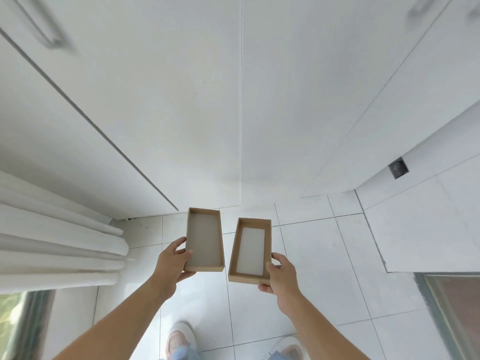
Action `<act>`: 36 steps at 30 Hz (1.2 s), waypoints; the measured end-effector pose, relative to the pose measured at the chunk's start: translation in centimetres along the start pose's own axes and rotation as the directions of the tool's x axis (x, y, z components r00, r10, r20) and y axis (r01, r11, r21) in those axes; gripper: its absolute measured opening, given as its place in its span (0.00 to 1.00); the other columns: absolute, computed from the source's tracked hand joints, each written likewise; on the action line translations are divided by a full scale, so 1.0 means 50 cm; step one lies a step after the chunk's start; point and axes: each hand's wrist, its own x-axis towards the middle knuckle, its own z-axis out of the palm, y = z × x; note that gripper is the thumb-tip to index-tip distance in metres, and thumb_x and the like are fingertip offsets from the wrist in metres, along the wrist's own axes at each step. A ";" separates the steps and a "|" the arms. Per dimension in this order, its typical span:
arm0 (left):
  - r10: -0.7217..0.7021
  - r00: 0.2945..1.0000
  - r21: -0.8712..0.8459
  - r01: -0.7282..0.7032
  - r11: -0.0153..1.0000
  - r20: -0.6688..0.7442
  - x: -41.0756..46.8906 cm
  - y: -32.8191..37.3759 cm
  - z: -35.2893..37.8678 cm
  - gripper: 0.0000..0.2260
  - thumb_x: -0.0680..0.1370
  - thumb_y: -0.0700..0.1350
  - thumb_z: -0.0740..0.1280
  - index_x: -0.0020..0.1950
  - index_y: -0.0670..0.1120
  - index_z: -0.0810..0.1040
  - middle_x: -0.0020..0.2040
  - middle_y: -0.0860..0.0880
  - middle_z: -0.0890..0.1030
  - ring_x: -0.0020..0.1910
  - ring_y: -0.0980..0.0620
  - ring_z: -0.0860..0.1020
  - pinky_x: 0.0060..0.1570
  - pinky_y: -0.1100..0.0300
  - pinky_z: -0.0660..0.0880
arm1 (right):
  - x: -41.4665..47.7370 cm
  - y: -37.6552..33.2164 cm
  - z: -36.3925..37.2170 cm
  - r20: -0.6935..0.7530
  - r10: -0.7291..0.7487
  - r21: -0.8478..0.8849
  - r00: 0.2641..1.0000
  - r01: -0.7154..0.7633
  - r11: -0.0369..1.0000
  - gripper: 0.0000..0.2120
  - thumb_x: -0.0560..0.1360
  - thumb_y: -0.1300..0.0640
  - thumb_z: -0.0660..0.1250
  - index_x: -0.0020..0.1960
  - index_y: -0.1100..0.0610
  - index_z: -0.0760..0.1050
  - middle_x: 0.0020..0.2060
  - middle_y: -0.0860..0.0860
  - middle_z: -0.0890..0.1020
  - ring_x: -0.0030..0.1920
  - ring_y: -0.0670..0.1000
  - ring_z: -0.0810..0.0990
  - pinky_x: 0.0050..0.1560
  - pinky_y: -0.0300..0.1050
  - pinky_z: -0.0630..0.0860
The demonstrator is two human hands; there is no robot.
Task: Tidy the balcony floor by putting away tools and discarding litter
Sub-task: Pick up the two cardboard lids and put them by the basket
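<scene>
I hold two shallow brown cardboard box halves above the white tiled floor, side by side and a little apart. My left hand (173, 261) grips the near left corner of the left box half (204, 240), whose inside is plain grey. My right hand (281, 275) grips the near right corner of the right box half (250, 252), which has a white rectangular window or insert in its bottom. Both halves face open side up and look empty.
White cabinet doors (181, 113) stand straight ahead, with a dark handle at the upper left. A folded white curtain (59, 245) hangs at the left beside a window. A white wall with a small dark opening (398, 167) is at the right. My shoes (179, 339) show below.
</scene>
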 end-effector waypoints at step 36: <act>-0.137 0.670 0.366 -0.214 0.905 0.730 -0.754 0.295 0.444 0.22 0.77 0.34 0.64 0.70 0.48 0.69 0.53 0.45 0.80 0.51 0.40 0.79 0.52 0.50 0.77 | -0.811 -0.088 -0.507 -0.474 0.173 0.724 0.863 0.270 0.635 0.18 0.79 0.66 0.58 0.67 0.58 0.69 0.57 0.61 0.77 0.48 0.58 0.80 0.38 0.47 0.80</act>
